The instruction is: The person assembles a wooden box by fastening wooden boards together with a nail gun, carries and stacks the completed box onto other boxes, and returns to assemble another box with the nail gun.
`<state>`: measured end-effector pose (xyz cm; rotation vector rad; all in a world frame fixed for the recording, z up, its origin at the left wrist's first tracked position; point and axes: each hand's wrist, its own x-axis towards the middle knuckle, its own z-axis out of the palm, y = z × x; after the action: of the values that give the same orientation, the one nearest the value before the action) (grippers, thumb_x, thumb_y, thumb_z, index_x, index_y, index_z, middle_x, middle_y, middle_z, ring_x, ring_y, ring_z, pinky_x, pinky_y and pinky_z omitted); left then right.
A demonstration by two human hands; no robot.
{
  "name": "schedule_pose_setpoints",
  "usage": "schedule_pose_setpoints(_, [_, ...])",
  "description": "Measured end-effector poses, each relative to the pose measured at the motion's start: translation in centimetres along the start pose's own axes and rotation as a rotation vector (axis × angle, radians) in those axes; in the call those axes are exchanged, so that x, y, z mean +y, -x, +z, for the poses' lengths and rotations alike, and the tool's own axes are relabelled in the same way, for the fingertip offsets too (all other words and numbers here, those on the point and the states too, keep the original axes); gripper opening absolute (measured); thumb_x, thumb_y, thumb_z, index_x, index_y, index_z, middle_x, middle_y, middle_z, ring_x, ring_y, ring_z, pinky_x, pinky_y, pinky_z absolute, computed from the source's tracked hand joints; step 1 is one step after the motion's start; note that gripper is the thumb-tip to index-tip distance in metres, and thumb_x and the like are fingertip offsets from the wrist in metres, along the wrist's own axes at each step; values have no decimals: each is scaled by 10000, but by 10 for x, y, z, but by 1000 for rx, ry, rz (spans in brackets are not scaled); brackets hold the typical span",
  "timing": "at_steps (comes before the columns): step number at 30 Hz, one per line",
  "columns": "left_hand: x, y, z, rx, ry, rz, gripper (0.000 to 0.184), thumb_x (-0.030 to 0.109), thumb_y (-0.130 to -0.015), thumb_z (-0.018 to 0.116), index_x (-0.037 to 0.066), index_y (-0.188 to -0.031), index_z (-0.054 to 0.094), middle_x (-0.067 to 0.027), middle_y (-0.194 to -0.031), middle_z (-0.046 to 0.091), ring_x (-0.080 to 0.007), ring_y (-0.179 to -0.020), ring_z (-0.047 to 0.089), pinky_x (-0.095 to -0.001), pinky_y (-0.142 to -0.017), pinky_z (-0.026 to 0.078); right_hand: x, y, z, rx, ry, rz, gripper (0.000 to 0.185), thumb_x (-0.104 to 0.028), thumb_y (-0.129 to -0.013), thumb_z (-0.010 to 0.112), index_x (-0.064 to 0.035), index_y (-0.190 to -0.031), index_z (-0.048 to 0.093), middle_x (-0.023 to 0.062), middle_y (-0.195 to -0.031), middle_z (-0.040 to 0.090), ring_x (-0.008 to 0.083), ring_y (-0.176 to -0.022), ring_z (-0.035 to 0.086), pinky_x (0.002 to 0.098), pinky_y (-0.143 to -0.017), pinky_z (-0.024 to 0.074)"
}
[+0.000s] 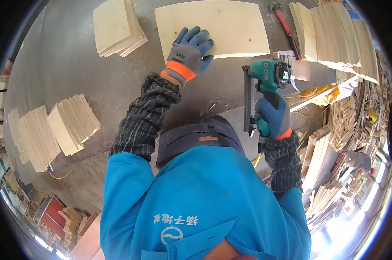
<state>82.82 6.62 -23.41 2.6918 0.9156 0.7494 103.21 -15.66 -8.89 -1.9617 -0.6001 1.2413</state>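
Note:
My left hand (190, 54), in a grey and blue glove with an orange cuff, lies with its fingers spread on the left front part of a pale wooden sheet (224, 28). Nothing is held in it. My right hand (274, 115), gloved alike, is wrapped around the handle of a green pneumatic nail gun (271, 73). The gun is to the right of the sheet's near corner, its long dark magazine (248, 102) on the left side. A yellow hose (257, 160) shows below the handle.
The grey worktable (131, 86) carries a stack of thin boards (113, 28) at back left and fanned boards (72, 123) at front left. A red-handled hammer (287, 30) lies beside upright boards (334, 34) at right. Wood piles (347, 117) and a bent-over person (357, 160) are beyond.

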Motion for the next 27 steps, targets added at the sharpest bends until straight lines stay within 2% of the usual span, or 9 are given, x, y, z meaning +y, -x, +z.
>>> schedule_pose_setpoints(1, [-2,0,-1,-9,12,-5,437,296,-835,826,177,-1250,759,-79,-1431,651,-340,-1394,557,-552,-1205,402,-5,-3,3,-4,8,-12,196,-218,-924,643,-22,-928,643,38,-748,633,123,-625,629,288,-588,520])
schedule_pose_setpoints(5, [-14,-2,-9,-92,50,34,482,260,-822,838,182,-1288,744,-77,-1483,623,-322,-1431,529,-529,-1229,388,-23,-15,15,-91,-53,-36,272,-221,-911,689,22,-1033,679,30,-798,662,95,-667,619,278,-617,502])
schedule_pose_setpoints(9, [-17,1,-12,-106,107,29,515,222,-809,848,188,-1309,733,-74,-1513,605,-312,-1451,511,-514,-1250,372,-32,-34,33,-185,69,-183,240,-238,-919,640,1,-911,665,55,-774,657,124,-650,636,289,-616,517])
schedule_pose_setpoints(12, [-18,2,-9,-106,121,23,528,220,-806,854,195,-1318,728,-69,-1513,606,-307,-1457,506,-513,-1257,363,-36,-39,50,-115,54,-85,236,-234,-915,636,-2,-888,669,60,-751,659,130,-640,633,290,-602,505])
schedule_pose_setpoints(15, [-21,3,-9,-110,146,22,533,226,-802,861,197,-1317,728,-65,-1511,608,-297,-1462,501,-509,-1262,355,-33,-44,51,-158,130,-116,236,-234,-912,639,0,-898,671,59,-727,650,126,-637,634,286,-591,505])
schedule_pose_setpoints(21, [-22,2,-7,-111,160,18,548,231,-789,876,201,-1316,729,-63,-1510,609,-284,-1467,495,-501,-1266,351,-35,-42,58,-187,78,-91,228,-230,-908,646,-3,-899,674,62,-724,654,127,-635,638,289,-585,510])
schedule_pose_setpoints(27, [-22,3,-4,-103,149,11,553,241,-792,882,204,-1322,727,-63,-1508,611,-281,-1472,490,-496,-1267,351,-37,-41,62,-181,121,-114,227,-218,-911,649,3,-954,671,57,-765,659,134,-634,638,301,-595,523])
